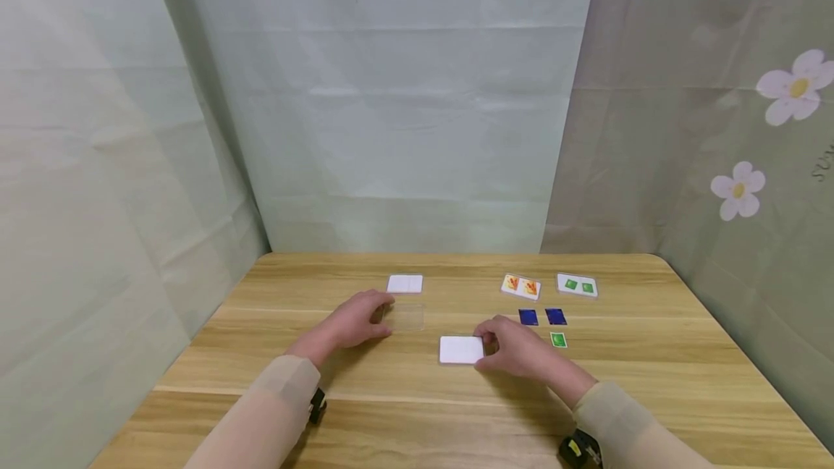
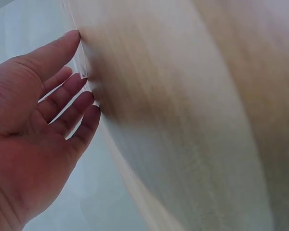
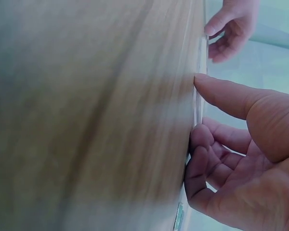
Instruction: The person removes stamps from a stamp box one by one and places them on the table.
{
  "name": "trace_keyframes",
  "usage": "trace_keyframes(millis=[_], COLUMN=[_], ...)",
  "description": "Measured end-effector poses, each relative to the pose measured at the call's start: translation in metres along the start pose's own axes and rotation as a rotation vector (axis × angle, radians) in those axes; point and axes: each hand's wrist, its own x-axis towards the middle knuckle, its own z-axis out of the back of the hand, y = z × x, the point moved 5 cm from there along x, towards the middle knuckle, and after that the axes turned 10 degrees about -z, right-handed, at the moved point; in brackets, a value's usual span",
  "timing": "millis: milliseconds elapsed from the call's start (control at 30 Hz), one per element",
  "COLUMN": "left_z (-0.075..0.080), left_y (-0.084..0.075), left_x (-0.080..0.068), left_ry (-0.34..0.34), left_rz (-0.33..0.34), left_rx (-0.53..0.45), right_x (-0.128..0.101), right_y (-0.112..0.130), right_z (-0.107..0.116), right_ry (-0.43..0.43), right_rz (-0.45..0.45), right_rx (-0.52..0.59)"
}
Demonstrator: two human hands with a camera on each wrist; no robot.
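My left hand (image 1: pixel 355 319) pinches the left end of a clear plastic rectangle (image 1: pixel 409 317) lying on the table, its thumb and fingers at the two long edges. In the left wrist view, a corner of this clear piece (image 2: pixel 84 72) shows by the fingertips. To the right and nearer, a white card with a clear border (image 1: pixel 460 350) lies flat. My right hand (image 1: pixel 515 347) holds it by its right end, between thumb and curled fingers. The right wrist view shows the right hand (image 3: pixel 245 144) at the card's thin edge, with the left hand (image 3: pixel 233 29) beyond.
Behind the clear piece lies another white card (image 1: pixel 405 284). Two clear-edged cards, one with orange pictures (image 1: pixel 520 286), one with green pictures (image 1: pixel 577 285), lie at the back right. Nearer are two dark blue squares (image 1: pixel 528 317) and a green square (image 1: pixel 558 339). Cloth (image 1: pixel 391 107) hangs behind the wooden table (image 1: pixel 365 418).
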Motion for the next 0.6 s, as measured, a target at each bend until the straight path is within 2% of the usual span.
trace_keyframes(millis=[333,600], left_z=[-0.001,0.001], left_y=[-0.002,-0.015], left_x=[-0.001,-0.001], left_ry=[0.007,-0.004], left_rz=[-0.026,-0.058], left_rx=[0.010,-0.012], right_x=[0.000,0.000], right_y=[0.000,0.000], right_z=[0.000,0.000], right_ry=[0.003,-0.005], right_rz=[-0.005,0.000], right_rx=[0.021,0.040])
